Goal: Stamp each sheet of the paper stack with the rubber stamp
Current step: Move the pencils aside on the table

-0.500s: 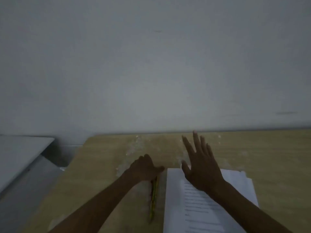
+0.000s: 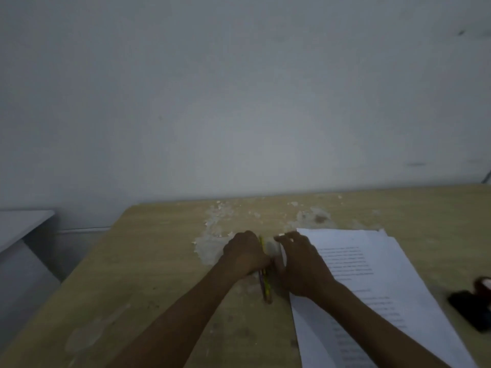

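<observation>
Head view: a sheet-turning step is judged in hand, as the top sheet's far left corner is pinched by the curled fingers [image 2: 285, 238] of the right hand [image 2: 301, 264]. The paper stack [image 2: 372, 282] lies toward the counter's [image 2: 148, 261] near right, the stamp [image 2: 471, 305] at its right edge. The left hand [image 2: 245, 254] rests curled over pencils [image 2: 265, 285]; whether they are gripped cannot be told. Half a second ago the right hand was raised and spread. Next, the sheet must be lifted alone.

Two hands, one paper stack [image 2: 372, 274], one pencil [image 2: 265, 288], one stamp [image 2: 475, 306].
</observation>
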